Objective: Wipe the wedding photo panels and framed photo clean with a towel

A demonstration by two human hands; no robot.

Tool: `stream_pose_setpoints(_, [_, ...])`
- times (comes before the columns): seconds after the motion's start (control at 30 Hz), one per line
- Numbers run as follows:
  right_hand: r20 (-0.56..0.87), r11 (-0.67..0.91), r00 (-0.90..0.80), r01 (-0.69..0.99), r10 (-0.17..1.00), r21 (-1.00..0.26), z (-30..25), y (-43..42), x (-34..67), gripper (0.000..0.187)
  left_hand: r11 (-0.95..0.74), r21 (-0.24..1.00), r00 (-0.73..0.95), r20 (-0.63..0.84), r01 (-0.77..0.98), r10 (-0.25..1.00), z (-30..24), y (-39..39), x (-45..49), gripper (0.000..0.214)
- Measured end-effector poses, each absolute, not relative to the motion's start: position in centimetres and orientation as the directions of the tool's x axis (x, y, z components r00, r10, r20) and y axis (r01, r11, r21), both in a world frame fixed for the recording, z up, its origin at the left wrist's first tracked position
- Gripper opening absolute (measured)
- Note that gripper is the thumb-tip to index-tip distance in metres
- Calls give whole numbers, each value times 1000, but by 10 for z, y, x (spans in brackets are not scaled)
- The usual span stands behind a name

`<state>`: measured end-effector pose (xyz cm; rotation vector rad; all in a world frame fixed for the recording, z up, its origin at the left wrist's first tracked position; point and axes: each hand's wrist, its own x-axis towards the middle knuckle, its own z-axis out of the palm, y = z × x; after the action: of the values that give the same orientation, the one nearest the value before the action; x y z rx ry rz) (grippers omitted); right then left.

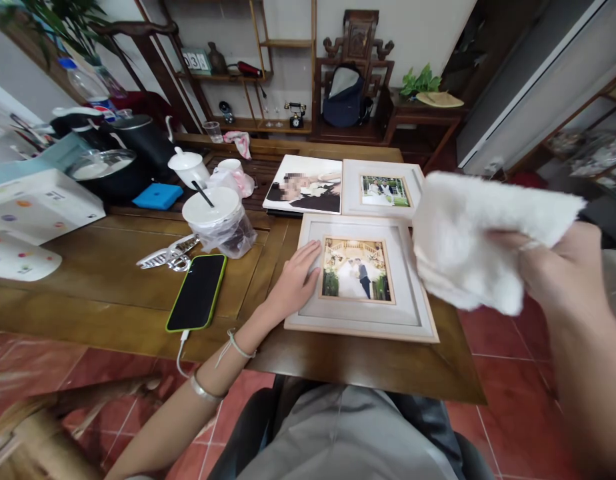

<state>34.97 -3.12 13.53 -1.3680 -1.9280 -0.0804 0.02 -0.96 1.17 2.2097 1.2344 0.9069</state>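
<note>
A white picture frame (413,300) with a wedding photo lies flat near the front edge of the wooden table (113,273). My left hand (293,283) rests flat on its left border, fingers stretched out. My right hand (553,267) is raised to the right of the frame, closed on a fluffy white cloth (478,233) that hangs above the frame's right side. Behind lie a second white frame (418,193) and an unframed photo print (305,183).
A phone in a green case (198,290) lies left of the frame with a cable plugged in. Nearby are a hair clip (165,253), a lidded cup in a plastic bag (221,220), a white teapot (188,167), a blue box (158,195) and black pots (138,143).
</note>
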Motion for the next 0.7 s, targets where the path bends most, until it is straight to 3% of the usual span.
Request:
stream_pose_setpoints(0.07, [670, 368, -51, 865, 740, -341, 131, -14, 329, 25, -500, 646, 388, 323, 576, 863, 12, -9, 0, 44])
stream_pose_setpoints(0.13, [662, 403, -184, 895, 726, -193, 125, 3, 294, 17, -502, 641, 391, 322, 581, 862, 12, -9, 0, 44])
stream_pose_setpoints(0.23, [489, 593, -498, 804, 716, -50, 111, 24, 237, 19, -513, 633, 397, 330, 580, 857, 11, -9, -1, 44])
stream_pose_setpoints(0.3, [297, 719, -698, 693, 651, 55, 103, 32, 207, 22, -523, 627, 401, 340, 577, 851, 10, -8, -1, 43])
stream_pose_setpoints(0.37, [231, 759, -751, 647, 619, 69, 95, 34, 189, 27, -525, 623, 399, 345, 580, 850, 9, -8, 0, 41])
stream_pose_setpoints(0.7, [140, 661, -669, 743, 730, 103, 85, 13, 253, 28, -502, 654, 387, 328, 565, 862, 9, -8, -1, 42])
